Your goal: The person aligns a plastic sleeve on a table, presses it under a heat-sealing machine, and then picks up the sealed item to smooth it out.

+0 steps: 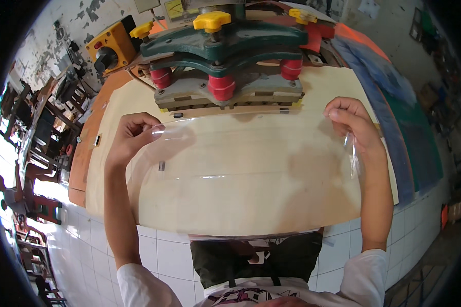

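A clear plastic sheet [220, 177] stretches between my hands, its glossy folds catching the light above a cream board [251, 204]. My left hand [133, 137] pinches the sheet's far left corner between thumb and fingers. On the other side, my right hand [354, 123] is closed on the far right corner, where the plastic bunches and hangs down. Just beyond the sheet stands a green press machine [225, 48] with red rubber mounts and a grey lower plate. The near edge of the sheet is hard to tell from the board.
Yellow knobs [211, 21] top the press. A yellow control box [111, 47] with a dark dial is at the far left. Small dark pieces [162, 166] lie on the board. Blue sheets [394, 138] drape along the right side. A person [16, 197] sits in the left background.
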The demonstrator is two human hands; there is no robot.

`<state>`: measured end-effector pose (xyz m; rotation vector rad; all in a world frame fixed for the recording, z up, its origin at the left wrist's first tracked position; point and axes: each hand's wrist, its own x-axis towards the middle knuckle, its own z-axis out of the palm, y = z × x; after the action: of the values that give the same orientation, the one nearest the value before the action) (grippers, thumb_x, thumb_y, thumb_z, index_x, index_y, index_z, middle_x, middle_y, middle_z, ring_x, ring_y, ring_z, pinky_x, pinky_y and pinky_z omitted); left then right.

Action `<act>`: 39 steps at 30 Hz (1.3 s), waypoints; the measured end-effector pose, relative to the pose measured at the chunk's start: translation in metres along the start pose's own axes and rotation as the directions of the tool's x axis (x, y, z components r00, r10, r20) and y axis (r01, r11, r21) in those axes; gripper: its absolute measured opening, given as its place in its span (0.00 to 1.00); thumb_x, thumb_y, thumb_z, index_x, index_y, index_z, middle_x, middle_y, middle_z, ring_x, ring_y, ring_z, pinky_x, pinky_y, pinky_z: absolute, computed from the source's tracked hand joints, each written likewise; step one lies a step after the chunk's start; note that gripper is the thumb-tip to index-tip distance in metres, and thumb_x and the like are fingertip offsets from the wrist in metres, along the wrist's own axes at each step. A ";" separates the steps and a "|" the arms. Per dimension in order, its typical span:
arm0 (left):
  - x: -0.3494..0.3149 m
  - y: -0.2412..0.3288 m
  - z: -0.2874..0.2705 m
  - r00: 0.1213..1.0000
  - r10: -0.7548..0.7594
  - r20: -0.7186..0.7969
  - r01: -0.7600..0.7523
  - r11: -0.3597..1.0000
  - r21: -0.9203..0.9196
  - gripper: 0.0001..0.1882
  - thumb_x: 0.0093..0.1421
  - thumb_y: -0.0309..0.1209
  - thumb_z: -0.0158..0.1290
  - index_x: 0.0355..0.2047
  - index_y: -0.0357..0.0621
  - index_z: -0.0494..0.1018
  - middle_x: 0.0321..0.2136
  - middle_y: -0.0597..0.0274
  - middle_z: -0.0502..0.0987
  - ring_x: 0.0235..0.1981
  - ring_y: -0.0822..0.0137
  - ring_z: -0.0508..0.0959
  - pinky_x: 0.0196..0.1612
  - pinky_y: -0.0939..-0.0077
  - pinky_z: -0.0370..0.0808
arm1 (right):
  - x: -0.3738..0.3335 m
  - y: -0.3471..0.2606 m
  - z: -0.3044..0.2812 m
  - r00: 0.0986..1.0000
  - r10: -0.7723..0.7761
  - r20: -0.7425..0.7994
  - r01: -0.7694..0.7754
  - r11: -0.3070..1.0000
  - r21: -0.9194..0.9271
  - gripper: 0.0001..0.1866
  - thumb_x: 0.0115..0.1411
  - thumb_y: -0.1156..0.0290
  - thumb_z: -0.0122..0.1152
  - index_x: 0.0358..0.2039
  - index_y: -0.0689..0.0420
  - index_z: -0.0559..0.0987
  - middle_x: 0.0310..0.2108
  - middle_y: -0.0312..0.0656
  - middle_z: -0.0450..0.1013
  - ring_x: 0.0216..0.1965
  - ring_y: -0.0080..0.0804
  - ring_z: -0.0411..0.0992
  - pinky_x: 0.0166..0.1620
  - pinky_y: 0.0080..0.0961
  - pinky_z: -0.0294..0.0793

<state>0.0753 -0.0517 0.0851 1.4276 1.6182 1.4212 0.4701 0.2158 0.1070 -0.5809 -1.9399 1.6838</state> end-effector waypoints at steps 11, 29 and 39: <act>-0.008 0.006 -0.002 0.985 0.174 -0.015 -0.173 0.984 0.041 0.08 0.54 0.23 0.62 0.35 0.33 0.81 0.20 0.74 0.69 0.21 0.84 0.61 0.23 0.85 0.57 | -0.004 -0.004 -0.008 0.995 -0.093 0.036 0.096 0.990 -0.101 0.12 0.57 0.64 0.61 0.32 0.61 0.79 0.16 0.26 0.62 0.17 0.12 0.52 0.21 0.16 0.46; -0.012 0.018 -0.006 0.977 0.195 0.084 -0.195 0.981 -0.005 0.11 0.52 0.21 0.62 0.38 0.34 0.82 0.26 0.66 0.78 0.23 0.82 0.65 0.25 0.84 0.59 | -0.013 -0.007 -0.005 0.964 -0.265 0.033 0.265 0.932 -0.248 0.15 0.57 0.64 0.68 0.37 0.63 0.82 0.16 0.24 0.61 0.17 0.11 0.52 0.22 0.17 0.46; -0.011 0.017 -0.008 0.977 0.201 0.069 -0.204 0.979 0.030 0.12 0.51 0.23 0.62 0.37 0.33 0.82 0.24 0.63 0.78 0.23 0.80 0.68 0.24 0.82 0.59 | -0.019 -0.016 0.000 0.983 -0.185 0.006 0.177 0.933 -0.312 0.18 0.56 0.64 0.67 0.40 0.65 0.82 0.20 0.23 0.64 0.22 0.09 0.55 0.26 0.14 0.49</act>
<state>0.0770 -0.0667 0.1003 1.6828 1.4998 1.4454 0.4849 0.2022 0.1215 -0.5128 -2.1870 1.2618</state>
